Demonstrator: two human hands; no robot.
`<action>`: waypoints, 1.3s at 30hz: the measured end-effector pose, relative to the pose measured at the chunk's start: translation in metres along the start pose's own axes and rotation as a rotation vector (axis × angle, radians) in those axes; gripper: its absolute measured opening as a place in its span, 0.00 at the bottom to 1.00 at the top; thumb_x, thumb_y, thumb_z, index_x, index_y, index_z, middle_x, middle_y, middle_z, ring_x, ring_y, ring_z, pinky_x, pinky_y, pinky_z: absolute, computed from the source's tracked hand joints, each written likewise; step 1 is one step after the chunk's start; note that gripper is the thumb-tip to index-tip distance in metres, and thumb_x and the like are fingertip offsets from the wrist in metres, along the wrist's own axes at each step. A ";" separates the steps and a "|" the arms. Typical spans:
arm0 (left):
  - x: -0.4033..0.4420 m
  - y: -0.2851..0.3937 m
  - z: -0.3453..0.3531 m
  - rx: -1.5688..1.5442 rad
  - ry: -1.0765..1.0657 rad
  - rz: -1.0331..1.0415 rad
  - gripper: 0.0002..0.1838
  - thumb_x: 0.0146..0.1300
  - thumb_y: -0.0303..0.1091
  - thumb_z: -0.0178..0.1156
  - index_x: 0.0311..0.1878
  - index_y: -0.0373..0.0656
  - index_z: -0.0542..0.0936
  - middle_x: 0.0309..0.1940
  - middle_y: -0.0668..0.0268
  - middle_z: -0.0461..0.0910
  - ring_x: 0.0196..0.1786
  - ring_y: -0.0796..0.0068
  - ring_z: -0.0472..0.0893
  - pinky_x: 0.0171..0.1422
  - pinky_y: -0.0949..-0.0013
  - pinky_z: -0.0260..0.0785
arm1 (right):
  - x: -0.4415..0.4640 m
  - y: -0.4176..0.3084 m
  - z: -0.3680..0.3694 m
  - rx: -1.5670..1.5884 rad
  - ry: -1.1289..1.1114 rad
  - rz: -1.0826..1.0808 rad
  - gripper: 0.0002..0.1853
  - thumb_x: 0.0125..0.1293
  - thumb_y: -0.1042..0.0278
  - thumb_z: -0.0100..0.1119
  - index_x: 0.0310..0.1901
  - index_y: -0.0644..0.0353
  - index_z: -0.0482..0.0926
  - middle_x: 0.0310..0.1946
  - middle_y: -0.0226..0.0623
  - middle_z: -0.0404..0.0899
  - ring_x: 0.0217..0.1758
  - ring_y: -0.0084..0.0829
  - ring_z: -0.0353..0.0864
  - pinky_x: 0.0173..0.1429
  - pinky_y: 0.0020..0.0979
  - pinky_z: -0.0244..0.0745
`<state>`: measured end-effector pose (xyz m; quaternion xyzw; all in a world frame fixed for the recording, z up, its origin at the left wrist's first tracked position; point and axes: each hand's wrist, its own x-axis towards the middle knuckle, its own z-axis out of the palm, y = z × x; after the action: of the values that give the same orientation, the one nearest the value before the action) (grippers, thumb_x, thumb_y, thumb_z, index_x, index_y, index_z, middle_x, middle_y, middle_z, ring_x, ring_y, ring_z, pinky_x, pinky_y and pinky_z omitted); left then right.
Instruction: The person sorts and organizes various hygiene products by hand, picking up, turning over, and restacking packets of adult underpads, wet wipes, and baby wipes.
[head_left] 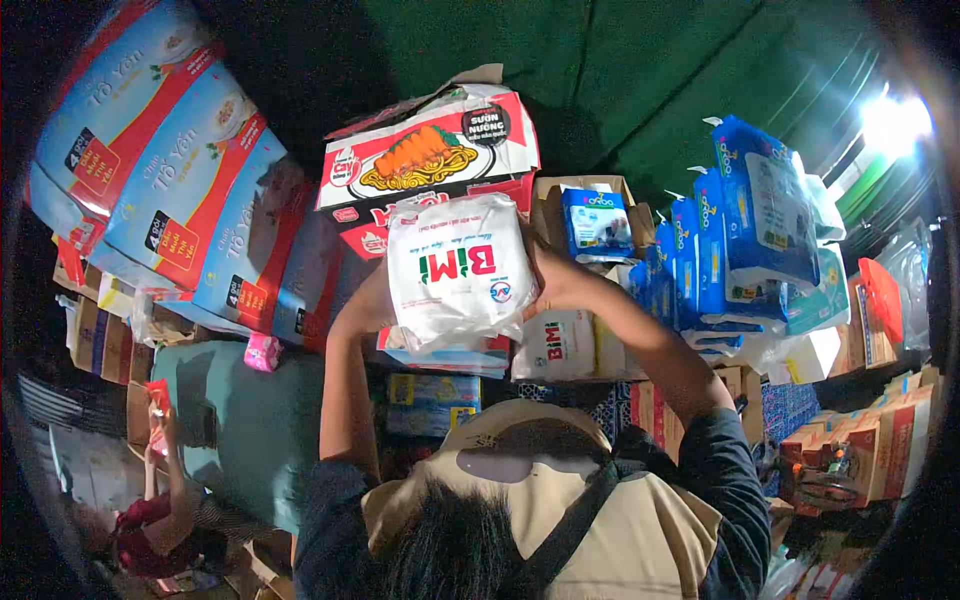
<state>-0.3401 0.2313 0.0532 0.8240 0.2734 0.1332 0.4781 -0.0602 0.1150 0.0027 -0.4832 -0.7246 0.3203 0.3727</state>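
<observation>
A white plastic-wrapped pack [460, 268] with red and green "BiMi" lettering is held up in front of me between both hands. My left hand [372, 300] presses on its left side, the fingers mostly hidden by the pack. On the right side my right hand [552, 278] grips it, with the fingertips out of sight. Behind the pack stands a red and white noodle carton [430, 150] with a torn, raised top. Another "BiMi" pack [558, 345] lies lower, just right of the held one.
Blue and red cartons [170, 190] are stacked at the left. Blue packs [765, 210] stand at the right, and a smaller blue pack [598, 222] sits by an open box. Another person [160, 520] is at the lower left, holding up a red packet [158, 415].
</observation>
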 end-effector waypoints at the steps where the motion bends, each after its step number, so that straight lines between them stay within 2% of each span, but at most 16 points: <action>1: -0.003 0.002 0.008 0.021 0.011 0.034 0.56 0.38 0.36 0.77 0.69 0.35 0.54 0.67 0.56 0.62 0.68 0.68 0.61 0.72 0.64 0.51 | -0.009 -0.004 -0.003 0.032 0.002 0.013 0.77 0.24 0.53 0.82 0.72 0.62 0.34 0.73 0.50 0.39 0.76 0.40 0.39 0.76 0.38 0.39; 5: -0.009 0.026 0.044 -0.097 0.030 0.020 0.57 0.38 0.36 0.78 0.70 0.35 0.54 0.67 0.57 0.61 0.69 0.68 0.59 0.73 0.64 0.48 | -0.055 0.008 -0.010 0.034 -0.024 0.125 0.71 0.26 0.61 0.81 0.71 0.63 0.40 0.71 0.49 0.47 0.74 0.42 0.48 0.75 0.39 0.45; 7: -0.011 0.019 0.061 -0.079 0.022 0.034 0.57 0.38 0.34 0.78 0.71 0.40 0.53 0.68 0.60 0.61 0.68 0.68 0.63 0.71 0.62 0.56 | -0.074 0.006 -0.013 -0.044 -0.017 0.028 0.69 0.28 0.61 0.81 0.71 0.63 0.42 0.70 0.49 0.49 0.73 0.42 0.48 0.74 0.38 0.46; 9: -0.012 0.014 0.076 -0.124 -0.025 0.104 0.49 0.49 0.33 0.72 0.71 0.42 0.53 0.68 0.60 0.61 0.66 0.67 0.66 0.68 0.58 0.62 | -0.093 0.011 -0.012 0.031 0.022 0.135 0.67 0.30 0.60 0.81 0.71 0.63 0.42 0.69 0.51 0.50 0.73 0.43 0.49 0.74 0.38 0.46; 10: -0.010 0.013 0.086 -0.358 -0.036 -0.057 0.42 0.57 0.30 0.64 0.72 0.44 0.52 0.68 0.62 0.60 0.65 0.67 0.68 0.64 0.54 0.67 | -0.100 0.013 -0.012 0.052 0.002 0.162 0.67 0.33 0.58 0.80 0.71 0.63 0.41 0.69 0.52 0.48 0.74 0.45 0.47 0.75 0.38 0.45; 13: -0.012 0.008 0.110 -0.438 -0.027 -0.070 0.34 0.65 0.36 0.56 0.71 0.45 0.54 0.68 0.62 0.61 0.64 0.65 0.69 0.61 0.50 0.69 | -0.119 0.009 -0.013 -0.006 0.042 0.110 0.67 0.34 0.58 0.80 0.71 0.62 0.39 0.70 0.52 0.44 0.74 0.45 0.45 0.75 0.38 0.43; 14: -0.013 0.010 0.118 -0.442 -0.022 -0.071 0.34 0.65 0.36 0.56 0.71 0.45 0.54 0.68 0.62 0.61 0.64 0.65 0.69 0.61 0.50 0.69 | -0.124 0.014 -0.011 0.014 0.055 0.117 0.67 0.36 0.58 0.79 0.71 0.62 0.37 0.71 0.52 0.40 0.75 0.44 0.43 0.76 0.39 0.42; 17: -0.019 0.018 0.145 -0.516 0.190 -0.081 0.44 0.39 0.32 0.75 0.62 0.35 0.66 0.58 0.55 0.73 0.60 0.68 0.71 0.66 0.66 0.59 | -0.138 -0.002 -0.016 0.277 0.064 0.292 0.67 0.37 0.62 0.79 0.72 0.61 0.36 0.72 0.49 0.39 0.76 0.41 0.41 0.76 0.38 0.42; 18: -0.016 0.014 0.151 -0.843 0.173 -0.245 0.42 0.42 0.33 0.74 0.62 0.35 0.66 0.56 0.56 0.75 0.59 0.68 0.72 0.64 0.66 0.61 | -0.143 0.003 -0.015 0.276 0.056 0.292 0.67 0.37 0.62 0.79 0.72 0.61 0.36 0.72 0.49 0.39 0.76 0.41 0.41 0.76 0.38 0.42; 19: -0.018 0.013 0.158 -0.845 0.180 -0.243 0.42 0.42 0.33 0.74 0.62 0.35 0.66 0.56 0.56 0.75 0.59 0.68 0.72 0.64 0.66 0.61 | -0.148 0.011 -0.014 0.241 0.060 0.259 0.66 0.39 0.69 0.76 0.72 0.59 0.33 0.72 0.48 0.41 0.74 0.38 0.45 0.74 0.37 0.47; 20: -0.021 0.015 0.167 -0.787 0.233 -0.177 0.42 0.42 0.33 0.74 0.62 0.34 0.66 0.55 0.56 0.75 0.59 0.68 0.72 0.64 0.67 0.61 | -0.151 0.017 -0.014 0.205 0.066 0.225 0.65 0.41 0.75 0.73 0.72 0.57 0.31 0.71 0.47 0.44 0.73 0.35 0.48 0.73 0.35 0.52; 24: -0.029 0.020 0.190 -0.417 0.287 -0.024 0.42 0.44 0.25 0.70 0.65 0.36 0.62 0.59 0.57 0.71 0.64 0.68 0.68 0.66 0.66 0.60 | -0.162 0.018 -0.016 0.299 0.074 0.253 0.65 0.40 0.76 0.73 0.72 0.56 0.30 0.72 0.46 0.44 0.72 0.34 0.49 0.72 0.36 0.52; 27: -0.036 0.018 0.203 -0.257 0.280 -0.024 0.42 0.47 0.18 0.65 0.67 0.38 0.57 0.63 0.57 0.66 0.66 0.69 0.65 0.68 0.66 0.58 | -0.168 0.013 -0.014 0.382 0.110 0.283 0.62 0.41 0.79 0.69 0.73 0.58 0.33 0.73 0.44 0.38 0.76 0.35 0.40 0.76 0.34 0.40; 30: -0.041 0.002 0.223 -0.608 0.339 -0.050 0.39 0.50 0.16 0.61 0.67 0.37 0.58 0.62 0.59 0.66 0.65 0.70 0.66 0.67 0.67 0.58 | -0.173 0.024 -0.009 0.289 0.136 0.217 0.64 0.40 0.80 0.70 0.73 0.57 0.32 0.72 0.44 0.45 0.73 0.33 0.49 0.72 0.35 0.51; 32: -0.040 0.007 0.226 -0.651 0.322 -0.099 0.34 0.52 0.15 0.57 0.65 0.36 0.61 0.61 0.59 0.68 0.64 0.70 0.66 0.67 0.67 0.58 | -0.177 0.037 -0.001 0.508 0.139 0.159 0.62 0.41 0.82 0.68 0.73 0.58 0.34 0.72 0.44 0.45 0.73 0.33 0.48 0.73 0.35 0.50; 39: -0.036 -0.024 0.244 -0.781 0.281 -0.247 0.23 0.65 0.26 0.49 0.64 0.36 0.67 0.55 0.62 0.75 0.56 0.71 0.74 0.60 0.69 0.65 | -0.185 0.060 0.012 0.479 0.219 0.177 0.58 0.42 0.87 0.59 0.73 0.56 0.34 0.72 0.39 0.47 0.73 0.30 0.50 0.72 0.33 0.50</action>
<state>-0.2596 0.0449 -0.0895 0.5162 0.3612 0.2794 0.7246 0.0045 -0.0401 -0.0956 -0.4744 -0.5385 0.4599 0.5229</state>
